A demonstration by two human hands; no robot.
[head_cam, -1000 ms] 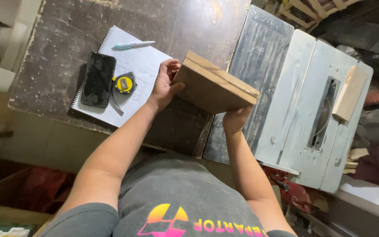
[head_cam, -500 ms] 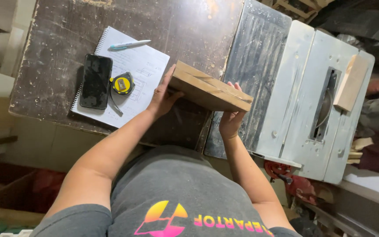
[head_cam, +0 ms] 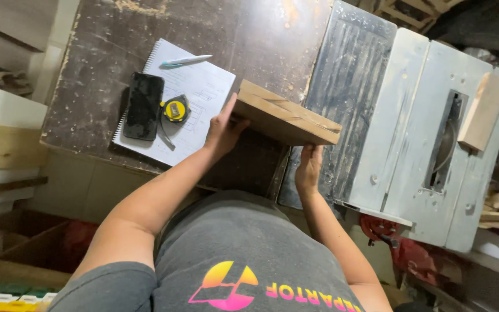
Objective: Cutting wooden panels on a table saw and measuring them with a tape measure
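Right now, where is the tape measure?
In the head view, the tape measure lies on the notebook, left of the left hand, beside the phone.

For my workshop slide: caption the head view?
Left hand and right hand hold a wooden board beside a table saw.

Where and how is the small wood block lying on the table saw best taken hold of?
Probably across its two long side faces, near the middle, coming from above: the wood block lies flat on the table saw beside the blade slot, top and sides exposed. Avoid reaching over the slot.
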